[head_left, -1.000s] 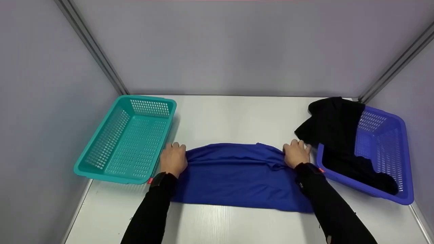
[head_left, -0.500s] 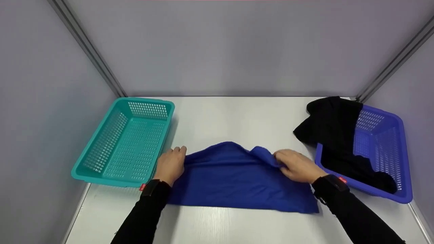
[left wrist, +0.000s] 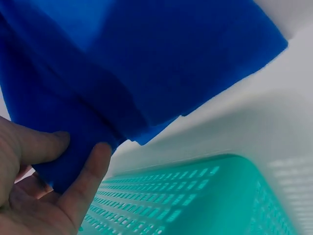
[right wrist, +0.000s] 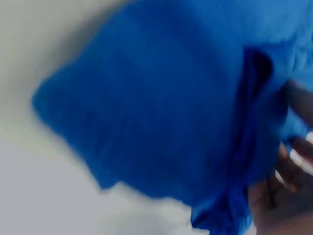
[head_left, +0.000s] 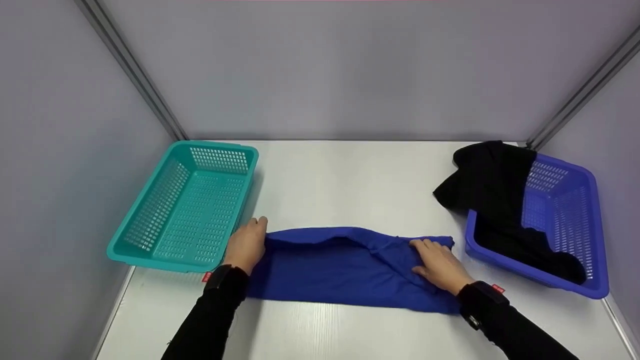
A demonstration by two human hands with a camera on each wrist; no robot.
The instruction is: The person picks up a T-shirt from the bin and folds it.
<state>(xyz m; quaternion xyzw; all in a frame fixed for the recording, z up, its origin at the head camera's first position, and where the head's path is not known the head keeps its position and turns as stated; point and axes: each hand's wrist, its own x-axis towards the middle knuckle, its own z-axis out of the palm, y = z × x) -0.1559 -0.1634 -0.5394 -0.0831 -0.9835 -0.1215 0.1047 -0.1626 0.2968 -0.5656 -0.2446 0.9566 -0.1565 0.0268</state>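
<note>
A folded blue cloth lies across the front middle of the white table, its far edge slightly raised and wrinkled. My left hand pinches its far left corner, with thumb and fingers on either side of the fabric in the left wrist view. Toward the far right corner, my right hand rests on the cloth, thumb spread away from fairly straight fingers. The right wrist view is blurred; there a loose fold of the cloth lies between the parted thumb and fingers.
A teal perforated basket with nothing in it stands left, close beside my left hand. At the right stands a purple basket, a black garment hanging over its far left rim. Grey panels enclose the table.
The far edge of the cloth, lifted in a peak half a second ago, has come down lower. My right hand pinched that edge before; now its fingers are spread on the cloth. My left hand keeps its corner.
</note>
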